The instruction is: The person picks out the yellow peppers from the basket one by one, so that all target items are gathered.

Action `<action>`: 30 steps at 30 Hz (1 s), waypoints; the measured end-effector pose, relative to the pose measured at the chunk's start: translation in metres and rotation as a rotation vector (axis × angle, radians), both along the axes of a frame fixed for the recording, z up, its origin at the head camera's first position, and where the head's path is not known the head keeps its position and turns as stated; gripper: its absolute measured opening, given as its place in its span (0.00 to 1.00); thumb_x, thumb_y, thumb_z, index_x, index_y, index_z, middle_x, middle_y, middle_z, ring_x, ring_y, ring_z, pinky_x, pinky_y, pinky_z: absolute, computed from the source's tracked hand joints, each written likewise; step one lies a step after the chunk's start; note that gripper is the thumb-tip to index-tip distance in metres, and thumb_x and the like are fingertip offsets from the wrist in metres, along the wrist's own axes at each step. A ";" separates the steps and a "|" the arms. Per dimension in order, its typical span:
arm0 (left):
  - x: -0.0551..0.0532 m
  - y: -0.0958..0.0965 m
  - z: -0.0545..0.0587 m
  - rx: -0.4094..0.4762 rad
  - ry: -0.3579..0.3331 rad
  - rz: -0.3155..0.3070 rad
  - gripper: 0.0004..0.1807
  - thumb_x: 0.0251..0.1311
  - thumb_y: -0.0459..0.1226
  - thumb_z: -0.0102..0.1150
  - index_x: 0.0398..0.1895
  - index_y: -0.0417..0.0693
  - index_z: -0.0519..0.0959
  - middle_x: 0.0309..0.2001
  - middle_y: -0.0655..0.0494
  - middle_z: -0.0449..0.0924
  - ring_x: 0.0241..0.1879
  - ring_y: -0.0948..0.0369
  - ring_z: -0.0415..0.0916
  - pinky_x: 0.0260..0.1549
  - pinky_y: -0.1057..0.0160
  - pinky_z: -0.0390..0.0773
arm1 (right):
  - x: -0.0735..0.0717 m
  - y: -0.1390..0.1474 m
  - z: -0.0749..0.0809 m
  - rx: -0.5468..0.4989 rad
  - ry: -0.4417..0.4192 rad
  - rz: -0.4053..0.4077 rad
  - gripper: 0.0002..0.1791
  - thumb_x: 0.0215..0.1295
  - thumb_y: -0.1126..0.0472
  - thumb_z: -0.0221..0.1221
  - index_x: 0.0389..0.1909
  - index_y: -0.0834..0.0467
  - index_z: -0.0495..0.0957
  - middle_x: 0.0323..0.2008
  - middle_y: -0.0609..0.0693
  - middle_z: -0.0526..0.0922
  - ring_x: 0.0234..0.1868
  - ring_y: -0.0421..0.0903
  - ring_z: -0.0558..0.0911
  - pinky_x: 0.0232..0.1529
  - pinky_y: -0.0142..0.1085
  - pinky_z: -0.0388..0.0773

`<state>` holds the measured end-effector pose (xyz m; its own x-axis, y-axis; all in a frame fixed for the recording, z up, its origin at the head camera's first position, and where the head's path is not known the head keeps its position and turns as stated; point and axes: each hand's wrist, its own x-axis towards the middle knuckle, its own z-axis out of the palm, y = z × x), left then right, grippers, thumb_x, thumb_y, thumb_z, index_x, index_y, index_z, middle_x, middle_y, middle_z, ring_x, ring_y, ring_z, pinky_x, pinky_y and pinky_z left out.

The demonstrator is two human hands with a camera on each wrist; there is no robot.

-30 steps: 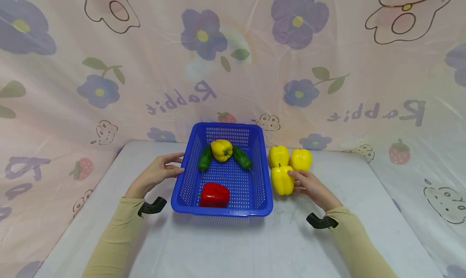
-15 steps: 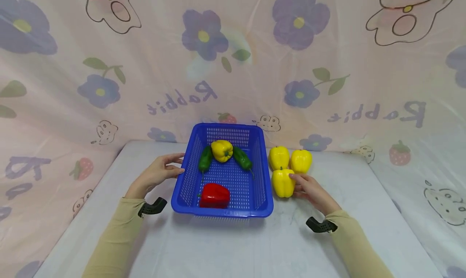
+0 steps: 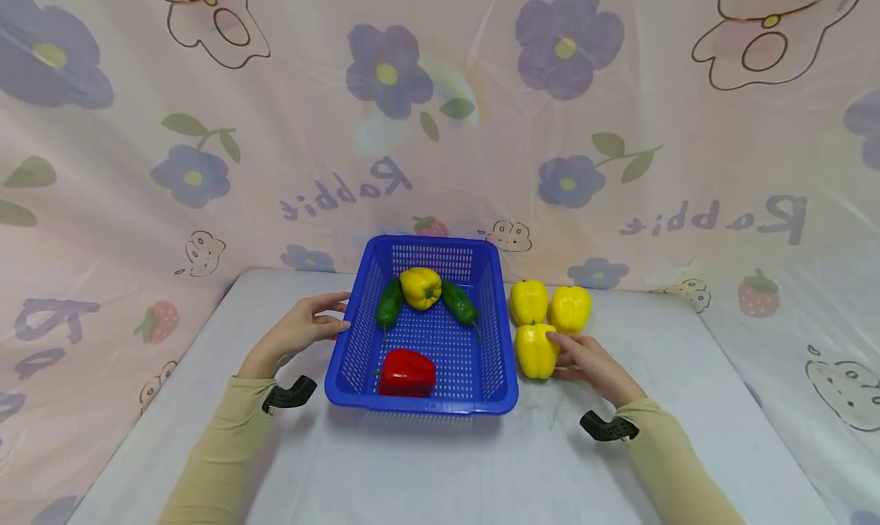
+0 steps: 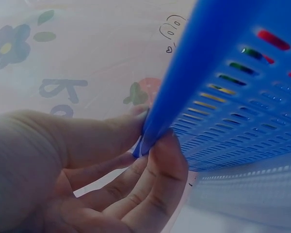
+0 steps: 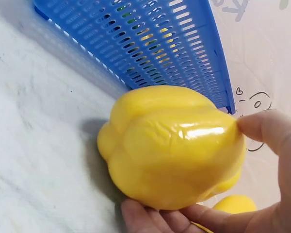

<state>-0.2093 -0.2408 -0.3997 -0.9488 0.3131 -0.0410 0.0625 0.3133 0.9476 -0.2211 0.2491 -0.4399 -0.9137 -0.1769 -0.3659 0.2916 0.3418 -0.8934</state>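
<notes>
A blue plastic basket stands on the table in the head view. Its left rim is pinched between the thumb and fingers of my left hand, seen closely in the left wrist view. My right hand grips the nearest yellow bell pepper just right of the basket. In the right wrist view the thumb lies on one side of this pepper and the fingers on the other. Inside the basket are a red bell pepper, a yellow bell pepper and two green peppers.
Two more yellow bell peppers, one beside the basket and one farther right, sit behind the gripped one. A patterned curtain hangs along the back edge of the white table.
The gripped yellow pepper and my right hand have shifted slightly toward the near edge. My left hand keeps its hold on the rim. The head view has tilted a little.
</notes>
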 end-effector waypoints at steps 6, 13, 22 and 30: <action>-0.001 -0.001 -0.001 0.002 -0.002 0.005 0.35 0.62 0.33 0.60 0.71 0.36 0.58 0.57 0.33 0.68 0.45 0.49 0.79 0.45 0.57 0.80 | 0.000 0.001 0.001 0.025 -0.020 -0.002 0.45 0.66 0.37 0.53 0.63 0.74 0.60 0.53 0.66 0.73 0.44 0.52 0.80 0.48 0.46 0.79; -0.001 -0.001 -0.001 0.012 -0.002 -0.001 0.35 0.62 0.34 0.61 0.71 0.36 0.59 0.57 0.33 0.68 0.46 0.49 0.79 0.45 0.57 0.80 | -0.001 0.002 0.002 0.046 -0.024 0.009 0.41 0.68 0.39 0.51 0.62 0.73 0.62 0.50 0.64 0.73 0.41 0.52 0.79 0.47 0.44 0.80; 0.001 -0.002 0.000 0.003 -0.004 0.006 0.35 0.62 0.34 0.60 0.70 0.36 0.59 0.57 0.34 0.68 0.46 0.49 0.79 0.45 0.56 0.80 | 0.001 0.006 0.009 0.059 -0.014 0.032 0.38 0.68 0.40 0.51 0.60 0.71 0.65 0.51 0.64 0.72 0.43 0.54 0.79 0.49 0.46 0.79; 0.000 0.000 0.000 -0.011 0.003 0.007 0.34 0.63 0.34 0.60 0.70 0.36 0.59 0.57 0.34 0.68 0.46 0.49 0.79 0.44 0.56 0.80 | -0.004 0.017 0.050 0.143 0.113 0.073 0.40 0.71 0.40 0.47 0.64 0.73 0.59 0.57 0.70 0.68 0.55 0.65 0.73 0.50 0.46 0.78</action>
